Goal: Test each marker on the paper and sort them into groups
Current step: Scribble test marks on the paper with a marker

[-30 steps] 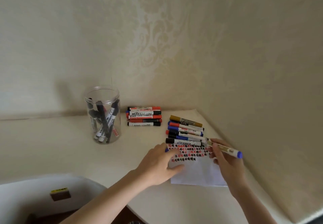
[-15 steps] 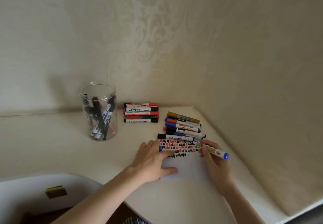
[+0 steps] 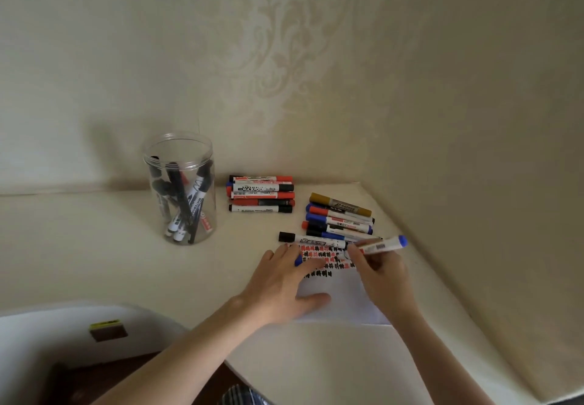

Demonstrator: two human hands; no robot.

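A white paper (image 3: 341, 303) lies on the cream table, its far part covered with rows of black and red test marks. My left hand (image 3: 281, 284) rests flat on the paper's left side, and a blue cap (image 3: 298, 261) shows between its fingers. My right hand (image 3: 380, 270) grips a white marker with a blue end (image 3: 384, 246), its tip on the paper's upper right. One group of markers (image 3: 261, 195) lies near the wall. A second group (image 3: 339, 219) lies just beyond the paper.
A clear plastic jar (image 3: 181, 189) holding several markers stands left of the groups. The walls meet in a corner at the table's right. The table edge curves at lower left, above a white surface bearing a small brown and yellow block (image 3: 108, 329).
My right hand has shifted the marker slightly along the paper's top right while writing. My left hand stays on the paper. The camera view has drifted a little.
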